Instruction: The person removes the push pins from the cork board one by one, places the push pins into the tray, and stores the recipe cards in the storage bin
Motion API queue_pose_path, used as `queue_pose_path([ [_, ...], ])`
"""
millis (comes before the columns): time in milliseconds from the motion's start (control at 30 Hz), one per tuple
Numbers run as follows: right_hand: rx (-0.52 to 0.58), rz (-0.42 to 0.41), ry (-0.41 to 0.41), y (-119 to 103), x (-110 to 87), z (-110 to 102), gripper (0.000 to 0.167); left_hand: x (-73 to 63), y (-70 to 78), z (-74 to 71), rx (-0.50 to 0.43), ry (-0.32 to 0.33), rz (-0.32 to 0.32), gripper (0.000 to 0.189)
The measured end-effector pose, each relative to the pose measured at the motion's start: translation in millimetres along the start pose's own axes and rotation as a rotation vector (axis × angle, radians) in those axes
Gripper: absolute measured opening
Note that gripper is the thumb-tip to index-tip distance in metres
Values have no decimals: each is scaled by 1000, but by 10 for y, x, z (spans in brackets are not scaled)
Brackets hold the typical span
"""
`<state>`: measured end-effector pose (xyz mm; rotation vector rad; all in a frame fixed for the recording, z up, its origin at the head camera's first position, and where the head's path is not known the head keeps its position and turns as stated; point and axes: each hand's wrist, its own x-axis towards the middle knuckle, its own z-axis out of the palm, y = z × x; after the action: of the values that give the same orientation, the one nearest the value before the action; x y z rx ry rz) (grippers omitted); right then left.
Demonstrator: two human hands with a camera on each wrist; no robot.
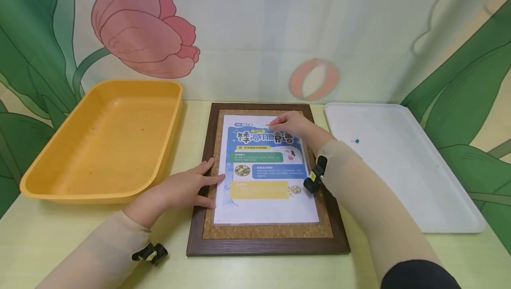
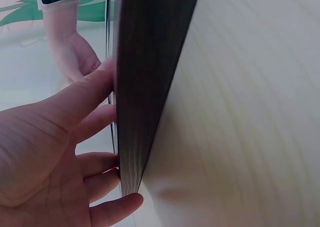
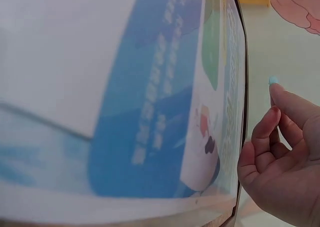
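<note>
A printed poster sheet (image 1: pixel 263 211) with blue, green and yellow blocks lies on a cork board (image 1: pixel 267 232) with a dark wooden frame (image 1: pixel 267 247). Over the sheet's upper part, my right hand (image 1: pixel 294 123) pinches a small light-blue pushpin (image 3: pixel 273 80) between thumb and finger; its head shows at the thumb tip in the right wrist view. My left hand (image 1: pixel 187 189) rests with spread fingers on the board's left side, fingertips at the sheet's left edge. In the left wrist view, its fingers (image 2: pixel 95 122) lie along the frame's dark side.
An orange-yellow tray (image 1: pixel 115 133) stands on the left of the table. To the right lies a white tray (image 1: pixel 403 173) with a small blue pushpin (image 1: pixel 357 140) on it. Behind the table hangs a curtain (image 1: pixel 247 36) printed with flowers and leaves.
</note>
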<state>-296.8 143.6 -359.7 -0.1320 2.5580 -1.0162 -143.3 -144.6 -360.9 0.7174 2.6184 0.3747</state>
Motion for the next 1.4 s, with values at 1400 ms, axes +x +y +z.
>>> queue_pose_path([
  [1400, 6, -69, -18, 186, -404, -23, 26, 13, -33, 13, 0, -5, 15, 74],
])
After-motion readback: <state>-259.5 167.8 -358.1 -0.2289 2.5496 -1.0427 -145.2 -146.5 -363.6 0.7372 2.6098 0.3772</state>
